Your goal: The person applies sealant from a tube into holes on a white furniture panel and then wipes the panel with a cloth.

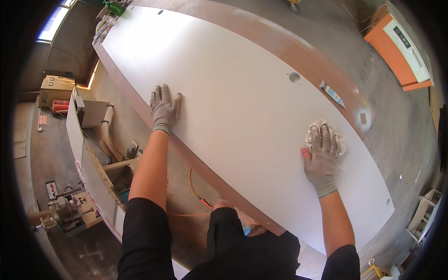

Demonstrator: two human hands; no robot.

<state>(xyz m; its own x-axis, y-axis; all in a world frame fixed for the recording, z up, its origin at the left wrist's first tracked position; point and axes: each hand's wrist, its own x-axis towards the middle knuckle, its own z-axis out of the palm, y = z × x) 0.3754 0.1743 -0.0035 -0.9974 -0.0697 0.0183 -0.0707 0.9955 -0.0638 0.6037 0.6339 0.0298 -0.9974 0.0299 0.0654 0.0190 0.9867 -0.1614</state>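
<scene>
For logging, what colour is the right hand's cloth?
The cloth is off-white, best in the head view.

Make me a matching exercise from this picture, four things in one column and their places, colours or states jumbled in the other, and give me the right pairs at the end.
Column one
1. Left hand
2. Right hand
3. Tube
4. Boxy unit at upper right

Column two
A. Lying on the brown board, just past the white panel's far edge
B. Orange and white
C. Flat on the panel near its edge, no cloth under it
D. Laid over a whitish cloth on the panel

Right pairs: 1-C, 2-D, 3-A, 4-B
</scene>
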